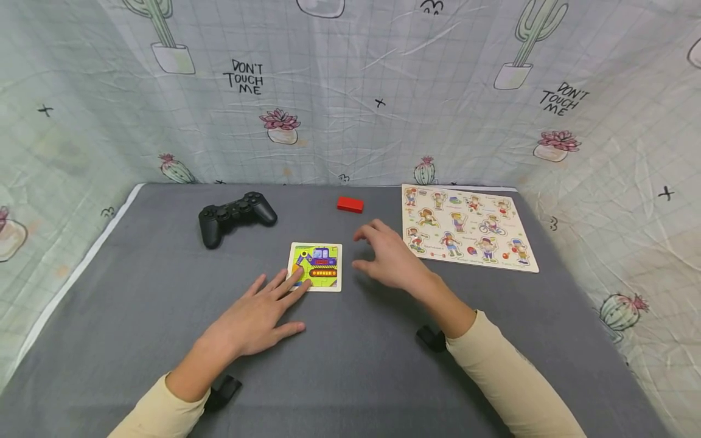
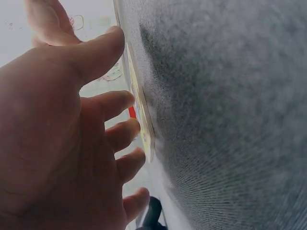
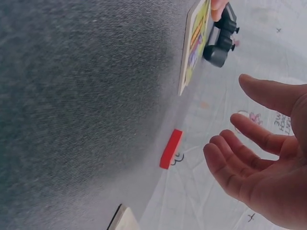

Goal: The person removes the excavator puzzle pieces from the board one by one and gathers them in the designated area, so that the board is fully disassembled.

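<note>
A small square jigsaw puzzle [image 1: 323,263] with a purple excavator on a green ground lies in its pale frame at the middle of the table. My left hand [image 1: 257,319] is spread, its fingertips over the puzzle's left side. Seen from the left wrist, the fingers [image 2: 120,136] lie along the puzzle's edge [image 2: 144,110]. My right hand [image 1: 389,255] hovers to the right of the puzzle with its fingers loosely bent and nothing between them. In the right wrist view, thumb and fingers of that hand [image 3: 268,148] stand apart above the table.
Behind the puzzle lies a red block [image 1: 350,205]. A black game controller [image 1: 237,216] sits at the back left. At the back right is a wooden board [image 1: 465,228] with pictures of children playing sports. A printed cloth [image 1: 350,91] hangs around the grey table [image 1: 350,371].
</note>
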The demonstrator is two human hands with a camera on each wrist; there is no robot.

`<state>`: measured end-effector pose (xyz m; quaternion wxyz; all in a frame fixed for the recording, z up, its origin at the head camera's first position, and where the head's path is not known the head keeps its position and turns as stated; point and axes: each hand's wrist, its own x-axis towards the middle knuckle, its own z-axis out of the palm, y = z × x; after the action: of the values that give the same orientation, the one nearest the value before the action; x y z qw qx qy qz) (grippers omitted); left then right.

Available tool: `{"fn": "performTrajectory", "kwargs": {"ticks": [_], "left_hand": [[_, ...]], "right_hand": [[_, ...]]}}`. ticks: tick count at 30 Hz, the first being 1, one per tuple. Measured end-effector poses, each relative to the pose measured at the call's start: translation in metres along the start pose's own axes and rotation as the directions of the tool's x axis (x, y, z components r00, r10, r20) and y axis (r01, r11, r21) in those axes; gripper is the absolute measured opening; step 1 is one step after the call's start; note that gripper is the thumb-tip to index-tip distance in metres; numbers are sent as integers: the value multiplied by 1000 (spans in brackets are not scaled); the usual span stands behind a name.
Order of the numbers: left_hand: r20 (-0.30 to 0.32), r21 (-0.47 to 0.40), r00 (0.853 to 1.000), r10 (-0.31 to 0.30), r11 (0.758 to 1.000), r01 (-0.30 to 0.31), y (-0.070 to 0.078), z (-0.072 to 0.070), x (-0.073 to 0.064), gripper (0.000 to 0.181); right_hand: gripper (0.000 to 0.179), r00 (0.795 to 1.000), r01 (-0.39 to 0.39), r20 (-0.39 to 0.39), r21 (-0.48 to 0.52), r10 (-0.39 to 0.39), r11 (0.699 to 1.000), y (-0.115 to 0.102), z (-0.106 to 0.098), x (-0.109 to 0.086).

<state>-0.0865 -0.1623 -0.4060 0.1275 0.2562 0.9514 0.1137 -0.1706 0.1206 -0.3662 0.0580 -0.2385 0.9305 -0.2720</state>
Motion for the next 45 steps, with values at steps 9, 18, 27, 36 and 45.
{"fn": "performTrajectory", "kwargs": {"ticks": [9, 18, 27, 36, 45], "left_hand": [[6, 4, 1000, -11, 1000, 11, -4, -2, 1, 77], [25, -38, 999, -23, 999, 24, -5, 0, 1, 77], [9, -51, 1000, -14, 999, 14, 1, 4, -1, 82], [10, -65, 1000, -3, 998, 3, 3, 8, -2, 87], [31, -82, 999, -10, 997, 13, 2, 7, -1, 90]], "right_hand": [[49, 1000, 12, 24, 4, -12, 1000, -7, 5, 12], [48, 996, 11, 92, 5, -12, 1000, -11, 15, 25], [41, 991, 41, 124, 7, -41, 999, -13, 24, 44], [41, 984, 49, 170, 7, -50, 999, -21, 33, 64], [39, 976, 66, 210, -26, -59, 997, -23, 43, 82]]}}
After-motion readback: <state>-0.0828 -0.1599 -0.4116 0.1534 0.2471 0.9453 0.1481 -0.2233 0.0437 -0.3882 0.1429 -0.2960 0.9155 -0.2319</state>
